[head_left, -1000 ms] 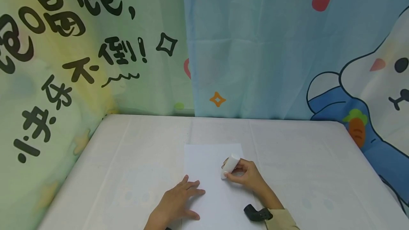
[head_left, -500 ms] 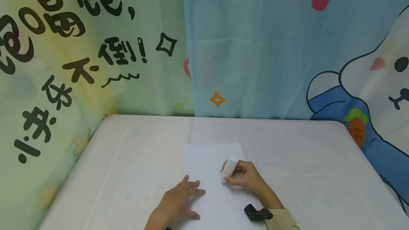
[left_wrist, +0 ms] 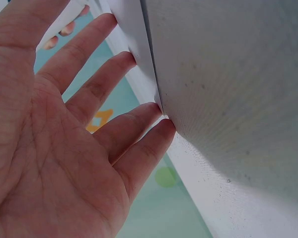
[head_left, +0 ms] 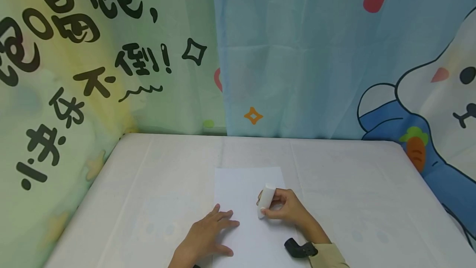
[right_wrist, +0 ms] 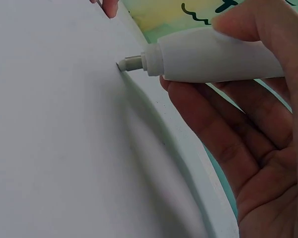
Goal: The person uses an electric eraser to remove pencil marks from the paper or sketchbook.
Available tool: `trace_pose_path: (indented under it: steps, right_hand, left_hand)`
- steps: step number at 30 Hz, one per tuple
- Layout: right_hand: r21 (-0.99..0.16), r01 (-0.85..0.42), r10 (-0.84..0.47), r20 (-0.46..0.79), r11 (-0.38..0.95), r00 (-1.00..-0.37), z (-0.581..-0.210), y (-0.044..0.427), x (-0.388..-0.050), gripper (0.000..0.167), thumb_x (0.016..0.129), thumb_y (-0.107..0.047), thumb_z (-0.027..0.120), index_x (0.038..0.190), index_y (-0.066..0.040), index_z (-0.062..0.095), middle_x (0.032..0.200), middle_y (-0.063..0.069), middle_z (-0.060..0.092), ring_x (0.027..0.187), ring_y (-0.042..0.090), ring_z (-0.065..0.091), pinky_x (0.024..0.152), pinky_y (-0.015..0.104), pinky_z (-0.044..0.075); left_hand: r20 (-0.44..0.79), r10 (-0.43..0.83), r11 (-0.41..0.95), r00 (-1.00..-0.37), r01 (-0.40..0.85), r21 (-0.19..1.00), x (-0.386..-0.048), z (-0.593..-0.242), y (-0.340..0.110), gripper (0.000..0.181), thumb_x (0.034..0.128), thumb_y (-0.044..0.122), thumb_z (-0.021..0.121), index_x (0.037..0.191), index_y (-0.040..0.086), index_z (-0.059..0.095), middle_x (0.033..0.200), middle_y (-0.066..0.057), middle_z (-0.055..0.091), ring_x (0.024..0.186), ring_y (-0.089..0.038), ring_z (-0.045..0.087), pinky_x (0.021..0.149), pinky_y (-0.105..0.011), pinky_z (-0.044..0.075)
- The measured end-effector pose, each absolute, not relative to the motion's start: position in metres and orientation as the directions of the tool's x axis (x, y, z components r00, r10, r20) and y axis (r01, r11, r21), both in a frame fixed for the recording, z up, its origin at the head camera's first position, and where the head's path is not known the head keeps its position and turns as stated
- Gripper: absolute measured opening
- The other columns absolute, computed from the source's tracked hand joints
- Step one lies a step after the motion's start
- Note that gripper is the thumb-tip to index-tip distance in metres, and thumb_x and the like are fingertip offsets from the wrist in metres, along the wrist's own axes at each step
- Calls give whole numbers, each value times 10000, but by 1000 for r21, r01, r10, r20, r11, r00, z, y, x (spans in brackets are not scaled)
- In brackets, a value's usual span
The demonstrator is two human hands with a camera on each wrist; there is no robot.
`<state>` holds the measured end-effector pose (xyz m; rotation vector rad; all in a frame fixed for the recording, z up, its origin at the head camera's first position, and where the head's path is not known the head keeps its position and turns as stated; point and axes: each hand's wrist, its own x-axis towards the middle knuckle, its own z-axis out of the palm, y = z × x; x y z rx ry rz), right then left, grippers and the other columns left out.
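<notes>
In the head view, my right hand [head_left: 284,208] holds a thick white pen-shaped tool [head_left: 266,200] tilted over a white sheet of paper [head_left: 243,181]. Thumb and fingers pinch its smooth body [right_wrist: 203,54] in the right wrist view. Its narrow grey tip [right_wrist: 133,63] meets the paper surface; the exact kind of tool does not show. My left hand [head_left: 208,235] lies spread across the sheet's left edge. From the left wrist view, the fingertips [left_wrist: 164,125] of that hand touch down at the paper's edge, and the hand holds nothing.
A white cloth covers the table [head_left: 167,168]. Behind it hang a green printed curtain [head_left: 178,94] and a blue one [head_left: 316,73]. A black strap-like device [head_left: 300,248] sits at my right wrist, by a beige sleeve [head_left: 328,255].
The white tool and my right hand have shifted slightly down the paper toward me, and the tool stands a little steeper. My left hand has stayed in place.
</notes>
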<state>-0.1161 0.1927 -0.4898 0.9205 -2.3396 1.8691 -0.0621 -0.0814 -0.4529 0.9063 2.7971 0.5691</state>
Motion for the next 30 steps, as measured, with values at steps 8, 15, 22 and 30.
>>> trace_pose_path:
  steps: [8, 15, 22, 30]
  right_hand:
    - [-883, -446, -312, 387, 146, -868, -490, 190, -117, 277, 754, 94, 751, 1011, 90, 647, 922, 146, 725, 841, 63, 680, 708, 227, 571]
    - [-914, -385, -24, 386, 129, -922, -490, 186, -121, 337, 724, 189, 728, 1034, 183, 596, 951, 290, 676, 855, -4, 675, 716, 186, 570]
    - [-919, -363, 10, 369, 152, -929, -492, 187, -124, 314, 746, 160, 735, 1030, 151, 603, 967, 333, 665, 911, -31, 661, 769, 166, 554]
    - [-937, -313, -19, 314, 157, -949, -491, 187, -123, 302, 779, 127, 727, 1050, 144, 596, 1001, 330, 666, 892, -20, 670, 762, 168, 555]
  left_hand:
    - [-20, 590, 746, -807, 535, 397, -62, -453, -82, 644, 629, 413, 860, 1218, 229, 675, 1366, -30, 593, 1319, -390, 472, 831, -509, 563]
    - [-19, 591, 743, -806, 535, 402, -62, -453, -82, 646, 630, 406, 859, 1220, 219, 674, 1367, -35, 592, 1321, -389, 470, 837, -518, 559]
    - [-19, 596, 740, -803, 539, 403, -62, -453, -82, 649, 634, 409, 852, 1227, 216, 669, 1371, -38, 588, 1323, -392, 465, 834, -523, 559]
    - [-28, 594, 744, -804, 536, 398, -62, -453, -83, 654, 631, 420, 852, 1230, 233, 668, 1379, -29, 582, 1332, -385, 458, 829, -517, 562]
